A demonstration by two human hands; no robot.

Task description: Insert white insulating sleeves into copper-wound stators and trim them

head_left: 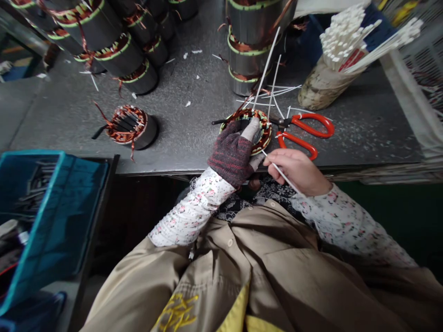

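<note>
Near the table's front edge stands a motor stator (267, 137) with copper windings and a pale green rim. My left hand (232, 150), in a dark knitted glove with light fingertip covers, grips it, one finger lying across its top. Pinched in my right hand (294, 168), which is bare, is a thin white stick (285, 177) whose tip meets the stator's near rim. Two more white sticks (267, 69) rise from the stator's far side. Red-handled scissors (313, 124) lie just right of it, their blades partly hidden behind the stator.
Another stator (147, 133) sits alone to the left. Stacked stators (242, 60) stand behind my hands and at the back left (114, 57). A holder (316, 85) full of white sticks is at right, loose sticks (282, 91) nearby. A teal crate (78, 203) is at lower left.
</note>
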